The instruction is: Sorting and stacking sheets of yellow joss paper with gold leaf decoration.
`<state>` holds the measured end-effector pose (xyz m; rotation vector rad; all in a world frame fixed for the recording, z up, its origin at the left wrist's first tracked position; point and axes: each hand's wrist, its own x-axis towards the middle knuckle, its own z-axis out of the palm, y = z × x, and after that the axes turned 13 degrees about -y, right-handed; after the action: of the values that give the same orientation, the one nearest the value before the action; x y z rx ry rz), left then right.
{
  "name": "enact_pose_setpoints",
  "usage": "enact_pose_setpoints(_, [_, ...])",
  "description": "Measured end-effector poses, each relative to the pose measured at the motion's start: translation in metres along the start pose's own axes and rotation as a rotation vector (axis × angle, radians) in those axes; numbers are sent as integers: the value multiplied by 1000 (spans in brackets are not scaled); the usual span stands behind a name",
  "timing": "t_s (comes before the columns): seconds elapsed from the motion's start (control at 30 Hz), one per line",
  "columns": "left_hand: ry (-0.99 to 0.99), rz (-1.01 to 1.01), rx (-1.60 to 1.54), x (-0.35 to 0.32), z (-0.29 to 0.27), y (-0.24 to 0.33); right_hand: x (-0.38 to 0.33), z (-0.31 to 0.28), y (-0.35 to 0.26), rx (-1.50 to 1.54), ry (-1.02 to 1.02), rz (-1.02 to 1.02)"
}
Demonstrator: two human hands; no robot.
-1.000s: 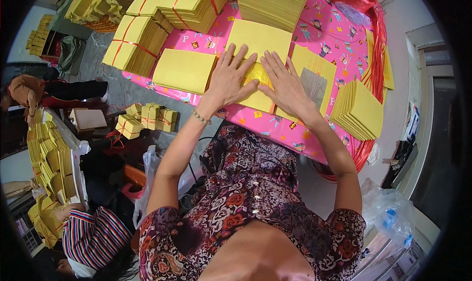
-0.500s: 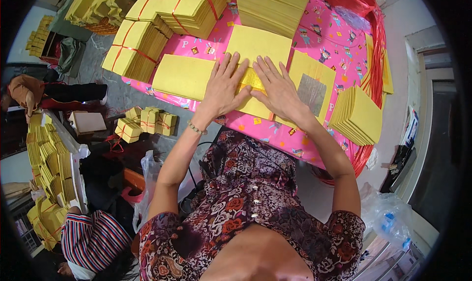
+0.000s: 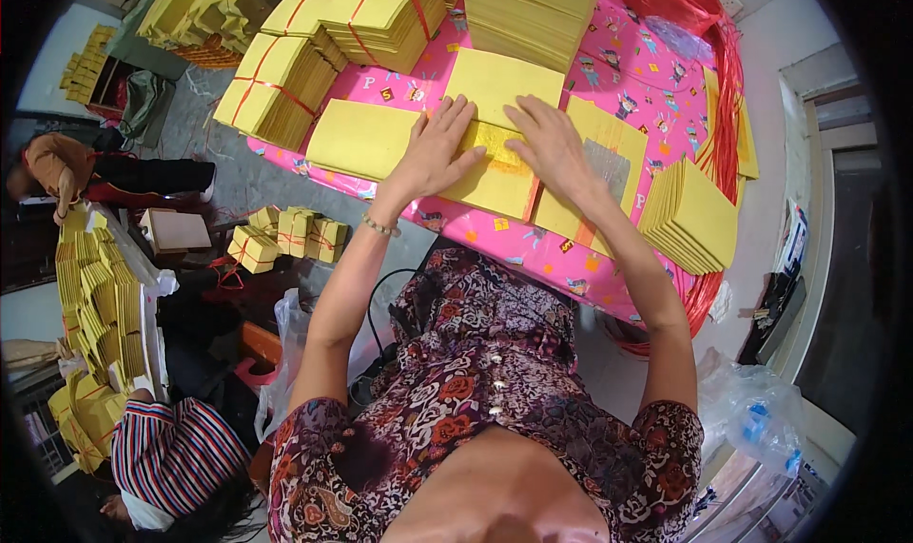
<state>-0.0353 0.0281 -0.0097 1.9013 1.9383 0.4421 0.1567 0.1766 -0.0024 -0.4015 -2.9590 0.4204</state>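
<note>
My left hand (image 3: pixel 435 153) and my right hand (image 3: pixel 553 146) lie flat, fingers spread, on a yellow paper sheet with a gold square (image 3: pixel 497 167) on the pink patterned table cover (image 3: pixel 632 77). The hands press the sheet from either side and hold nothing. A stack of plain yellow sheets (image 3: pixel 361 139) lies just left of my left hand. Another yellow stack (image 3: pixel 499 82) sits beyond my fingertips. A sheet with a silver square (image 3: pixel 609 167) lies right of my right hand.
Tall yellow paper piles (image 3: pixel 537 10) and red-tied bundles (image 3: pixel 357 15) fill the table's far side. A fanned yellow stack (image 3: pixel 692 218) sits at the right edge by red string (image 3: pixel 728 58). On the floor left are small bundles (image 3: pixel 290 237) and a person in a striped shirt (image 3: pixel 176 453).
Both hands have slid a little forward and apart on the yellow sheet, uncovering its gold square. The view has shifted slightly.
</note>
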Motion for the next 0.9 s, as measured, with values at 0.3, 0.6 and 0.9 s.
enact_pose_setpoints(0.3, [315,-239,-189,20,-18,14,14,-10,13,-105,284,-99])
enact_pose_setpoints(0.6, [496,-328,-978,10,-28,3,18,-26,-33,19,213,-144])
enact_pose_setpoints(0.9, [671,-205,-1203,-69,-64,-33,90,-7,-43,616,97,53])
